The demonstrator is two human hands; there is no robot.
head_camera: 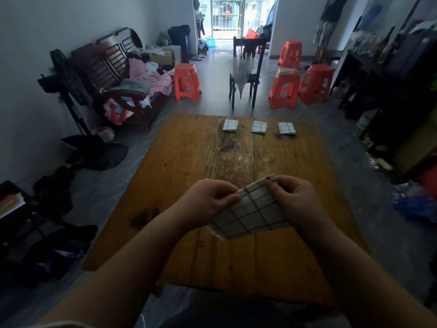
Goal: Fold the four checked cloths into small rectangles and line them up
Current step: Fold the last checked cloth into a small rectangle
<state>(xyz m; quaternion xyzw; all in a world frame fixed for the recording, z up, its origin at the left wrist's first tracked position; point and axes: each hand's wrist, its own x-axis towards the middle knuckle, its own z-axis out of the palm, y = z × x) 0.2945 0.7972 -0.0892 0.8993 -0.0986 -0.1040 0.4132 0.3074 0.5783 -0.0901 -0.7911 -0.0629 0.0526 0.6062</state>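
Note:
A white cloth with dark checks (250,215), partly folded, is held just above the near half of the wooden table (179,166). My left hand (208,200) pinches its upper left edge. My right hand (292,196) pinches its upper right corner. Its lower part hangs down toward the table. Three folded checked cloths lie in a row near the table's far edge: one on the left (230,125), one in the middle (259,127), one on the right (286,128).
A dark chair (244,74) stands beyond the table's far edge, with orange plastic stools (285,89) around it. A wooden bench with clothes (132,81) and a standing fan (68,91) are on the left. Dark shelving (390,91) lines the right wall.

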